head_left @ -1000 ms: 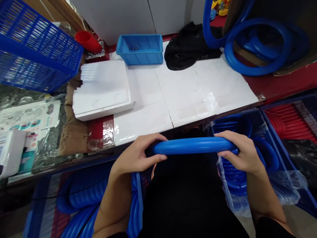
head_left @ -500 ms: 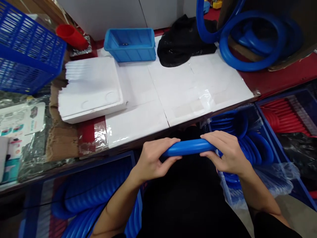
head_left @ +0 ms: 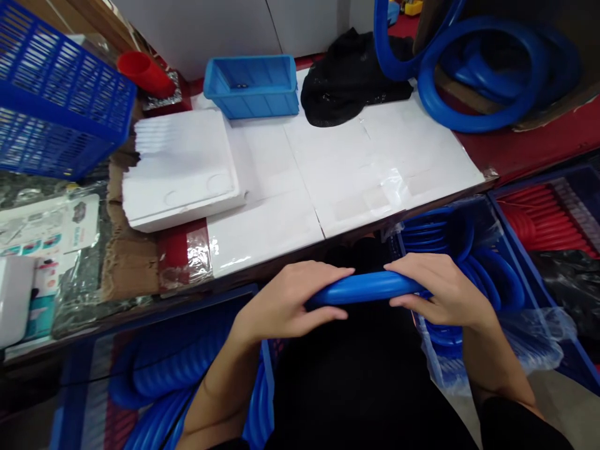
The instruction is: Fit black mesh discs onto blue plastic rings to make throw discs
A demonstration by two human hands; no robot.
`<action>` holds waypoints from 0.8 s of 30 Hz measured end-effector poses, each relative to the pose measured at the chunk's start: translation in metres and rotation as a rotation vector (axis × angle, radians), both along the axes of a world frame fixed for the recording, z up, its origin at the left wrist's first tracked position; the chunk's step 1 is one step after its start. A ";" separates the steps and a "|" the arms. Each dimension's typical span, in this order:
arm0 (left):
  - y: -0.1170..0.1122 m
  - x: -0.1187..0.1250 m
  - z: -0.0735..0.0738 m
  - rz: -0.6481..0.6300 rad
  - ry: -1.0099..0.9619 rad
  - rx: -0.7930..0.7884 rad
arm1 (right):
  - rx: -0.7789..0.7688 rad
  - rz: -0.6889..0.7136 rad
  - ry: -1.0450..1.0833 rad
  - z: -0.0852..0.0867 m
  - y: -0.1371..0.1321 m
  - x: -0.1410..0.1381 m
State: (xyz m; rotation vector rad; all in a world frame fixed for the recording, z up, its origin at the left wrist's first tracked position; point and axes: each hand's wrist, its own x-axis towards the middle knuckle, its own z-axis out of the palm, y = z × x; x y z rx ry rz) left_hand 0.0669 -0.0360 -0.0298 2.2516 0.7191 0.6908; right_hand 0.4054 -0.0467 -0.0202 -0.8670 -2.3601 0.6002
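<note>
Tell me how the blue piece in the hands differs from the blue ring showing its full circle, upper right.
The blue piece is gripped by the left hand and right hand; no hand touches the blue ring. The blue piece shows as a nearly straight bar, its ends covered; the blue ring shows a round opening. Both are blue and smooth-looking.

Held ring (head_left: 368,288) looks smooth, softly glossy plastic; small bin (head_left: 265,103) smooth plastic; white block (head_left: 182,169) matt foam-like, rough along its ragged edge; tabletop cover (head_left: 262,234) white, paper-like, with glossy clear tape (head_left: 395,186); black cloth (head_left: 330,97) matt; cardboard (head_left: 129,265) rough, torn; clear film (head_left: 541,347) wrinkled, shiny plastic.
</note>
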 end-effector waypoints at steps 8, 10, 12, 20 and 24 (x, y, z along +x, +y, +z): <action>-0.016 0.035 -0.018 0.245 0.022 0.193 | 0.130 -0.171 0.018 -0.015 -0.003 -0.013; -0.021 0.030 -0.019 0.275 -0.007 0.171 | 0.114 -0.166 0.024 -0.015 -0.004 -0.020; -0.025 0.021 -0.015 0.258 -0.046 0.110 | 0.076 -0.131 0.022 -0.010 -0.006 -0.024; -0.018 -0.034 -0.002 0.034 -0.411 -0.050 | -0.009 0.029 0.160 0.018 -0.004 0.012; -0.008 -0.023 0.019 -0.077 -0.036 -0.135 | 0.040 0.021 0.092 0.014 -0.006 0.009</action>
